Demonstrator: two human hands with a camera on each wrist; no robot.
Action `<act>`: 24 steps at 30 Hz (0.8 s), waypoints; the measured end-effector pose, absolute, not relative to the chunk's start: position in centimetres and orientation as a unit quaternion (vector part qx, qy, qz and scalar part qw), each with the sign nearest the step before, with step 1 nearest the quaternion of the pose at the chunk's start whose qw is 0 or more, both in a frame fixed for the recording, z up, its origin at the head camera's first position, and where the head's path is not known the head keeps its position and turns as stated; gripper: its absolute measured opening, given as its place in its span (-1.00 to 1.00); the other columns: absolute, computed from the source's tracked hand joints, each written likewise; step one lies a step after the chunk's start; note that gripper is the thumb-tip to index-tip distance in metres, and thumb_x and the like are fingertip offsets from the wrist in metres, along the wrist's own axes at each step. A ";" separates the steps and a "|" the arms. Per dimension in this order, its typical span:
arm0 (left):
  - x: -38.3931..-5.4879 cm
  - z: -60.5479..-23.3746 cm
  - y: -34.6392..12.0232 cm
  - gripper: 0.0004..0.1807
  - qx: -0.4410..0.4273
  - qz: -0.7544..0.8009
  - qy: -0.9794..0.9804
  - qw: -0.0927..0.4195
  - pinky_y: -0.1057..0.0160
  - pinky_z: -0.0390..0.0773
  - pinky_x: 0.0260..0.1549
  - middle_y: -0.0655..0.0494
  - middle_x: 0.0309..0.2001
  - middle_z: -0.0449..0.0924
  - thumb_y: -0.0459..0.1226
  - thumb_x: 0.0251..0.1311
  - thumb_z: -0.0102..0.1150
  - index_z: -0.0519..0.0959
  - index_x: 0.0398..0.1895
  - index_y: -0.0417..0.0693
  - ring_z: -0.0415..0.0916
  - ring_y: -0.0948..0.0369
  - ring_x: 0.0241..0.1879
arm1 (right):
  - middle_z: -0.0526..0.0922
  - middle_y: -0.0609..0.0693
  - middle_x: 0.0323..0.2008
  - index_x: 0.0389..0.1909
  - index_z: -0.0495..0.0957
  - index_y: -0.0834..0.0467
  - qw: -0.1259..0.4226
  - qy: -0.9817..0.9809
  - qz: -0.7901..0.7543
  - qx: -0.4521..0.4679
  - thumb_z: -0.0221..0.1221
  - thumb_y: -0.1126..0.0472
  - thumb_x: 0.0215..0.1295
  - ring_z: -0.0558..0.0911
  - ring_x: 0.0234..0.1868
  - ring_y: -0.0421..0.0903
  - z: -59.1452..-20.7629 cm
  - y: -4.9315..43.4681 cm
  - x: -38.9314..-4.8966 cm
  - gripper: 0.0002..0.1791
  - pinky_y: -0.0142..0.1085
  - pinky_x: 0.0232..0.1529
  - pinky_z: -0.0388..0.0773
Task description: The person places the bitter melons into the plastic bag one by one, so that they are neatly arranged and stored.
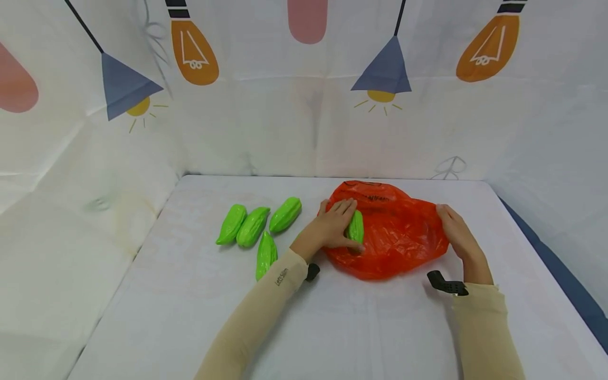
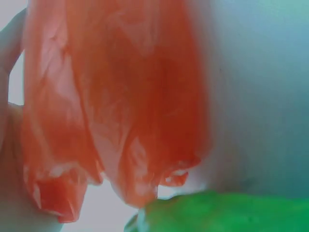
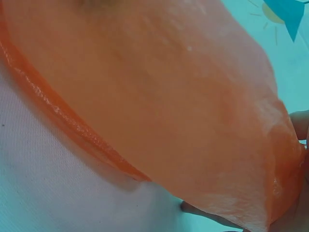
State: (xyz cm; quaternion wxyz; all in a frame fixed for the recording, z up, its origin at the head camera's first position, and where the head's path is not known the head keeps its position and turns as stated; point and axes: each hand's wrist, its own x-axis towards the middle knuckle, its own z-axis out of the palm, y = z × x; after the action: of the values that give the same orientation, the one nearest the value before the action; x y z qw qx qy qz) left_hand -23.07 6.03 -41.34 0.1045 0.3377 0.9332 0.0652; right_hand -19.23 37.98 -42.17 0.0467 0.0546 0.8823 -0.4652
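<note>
Left hand (image 1: 338, 224) on the red plastic bag (image 1: 394, 232), fingers stretched out and spread, thumb well apart from them — and there in that gap sits a green vegetable (image 1: 355, 227), ridged and bright, set against the red. Within the bag's mouth or only on top of it? Can't tell from here. Across to the right hand (image 1: 456, 232), and that one has the bag's far-right edge pinched between thumb and fingers, the red film bulging away from it towards the left hand. From the right wrist, the stretched film takes up most of the view, fingertips showing at its edge.

Out to the left of the left hand, four more green vegetables (image 1: 253, 227): three in a loose row on the white table (image 1: 380, 327), the fourth closer to the person, right beside the left sleeve (image 1: 266, 306). The left wrist view gives red folds in front of the hand — with one blurred green end low in the corner. Black wrist cameras (image 1: 446, 284) sit just below both hands; beyond them rises a backdrop (image 1: 266, 126) printed with lamps and bulbs.
</note>
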 end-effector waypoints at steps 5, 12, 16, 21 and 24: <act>-22.8 -41.1 5.0 0.30 0.348 0.083 0.933 0.037 -0.11 -0.08 0.44 0.10 0.59 -0.13 0.50 -0.09 0.11 -0.12 0.59 0.01 -0.20 0.15 0.57 | 0.37 0.26 0.11 0.36 0.15 0.36 0.045 0.882 -0.467 0.052 -0.47 -0.17 0.57 0.38 -0.14 -0.24 -42.0 37.8 -19.3 -0.28 -0.65 -0.26 0.42; -22.5 -40.3 4.3 0.32 0.357 0.081 0.930 0.003 -0.05 0.07 0.39 0.07 0.59 -0.13 0.54 -0.11 0.07 -0.08 0.58 -0.04 -0.18 0.10 0.57 | 0.33 0.33 0.19 0.41 0.09 0.36 0.060 0.881 -0.465 0.060 -0.49 -0.18 0.56 0.37 -0.01 -0.06 -42.0 37.9 -19.4 -0.25 -0.65 -0.24 0.40; -22.3 -39.2 3.8 0.33 0.361 0.075 0.929 -0.018 -0.02 0.09 0.38 0.08 0.58 -0.09 0.56 -0.13 0.04 -0.06 0.57 -0.06 -0.14 0.13 0.56 | 0.33 0.33 0.18 0.40 0.10 0.36 0.057 0.882 -0.464 0.062 -0.49 -0.18 0.56 0.37 -0.03 -0.10 -42.2 37.9 -19.3 -0.25 -0.64 -0.24 0.39; -21.7 -37.8 2.6 0.34 0.358 0.100 0.928 -0.024 -0.02 0.07 0.41 0.15 0.59 -0.11 0.56 -0.15 0.08 -0.10 0.58 0.01 -0.16 0.20 0.56 | 0.35 0.31 0.15 0.39 0.11 0.36 0.056 0.881 -0.466 0.058 -0.48 -0.17 0.56 0.38 -0.11 -0.20 -42.3 38.0 -19.2 -0.26 -0.64 -0.26 0.43; -21.2 -37.2 1.7 0.36 0.349 0.126 0.929 -0.020 -0.02 0.02 0.44 0.21 0.59 -0.15 0.54 -0.18 0.14 -0.13 0.59 0.05 -0.15 0.23 0.55 | 0.35 0.31 0.14 0.38 0.11 0.37 0.055 0.882 -0.465 0.054 -0.48 -0.17 0.56 0.38 -0.12 -0.24 -42.2 38.1 -19.3 -0.26 -0.64 -0.26 0.43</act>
State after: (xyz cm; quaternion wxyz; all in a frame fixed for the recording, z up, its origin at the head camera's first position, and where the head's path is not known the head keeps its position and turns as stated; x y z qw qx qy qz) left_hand -21.21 1.65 -37.20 -0.0197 0.3485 0.9286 0.1261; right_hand -19.30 38.13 -42.25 0.0554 0.0541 0.8817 -0.4654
